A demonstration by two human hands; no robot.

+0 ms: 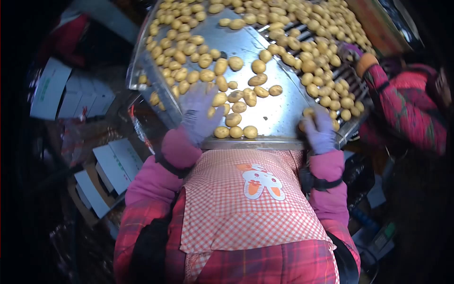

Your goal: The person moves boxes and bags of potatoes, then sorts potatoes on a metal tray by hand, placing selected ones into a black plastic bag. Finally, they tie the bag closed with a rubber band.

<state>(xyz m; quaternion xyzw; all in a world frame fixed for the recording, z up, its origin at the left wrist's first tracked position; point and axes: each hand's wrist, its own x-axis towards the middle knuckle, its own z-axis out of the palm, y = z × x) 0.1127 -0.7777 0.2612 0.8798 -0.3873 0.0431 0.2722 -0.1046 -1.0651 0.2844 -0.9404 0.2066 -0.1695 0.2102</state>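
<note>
Many yellow potatoes [249,97] lie on a metal sorting table [279,118]. My left hand [201,111], in a pale purple glove, rests among the potatoes at the table's left side. Its fingers reach forward and its thumb is spread to the right, beside a few potatoes. At the right front corner my right hand [320,131], gloved the same way, has its fingers curled round a potato [307,112]. Part of that potato is hidden by the fingers. Three potatoes [236,132] sit in a row along the front edge.
Dark slatted bars [338,73] carry more potatoes on the right. A co-worker's gloved hand [351,51] and patterned sleeve [402,102] are at that side. White cartons [118,163] stand at lower left, with another box [71,90] above. A raised metal rim [255,143] borders the front.
</note>
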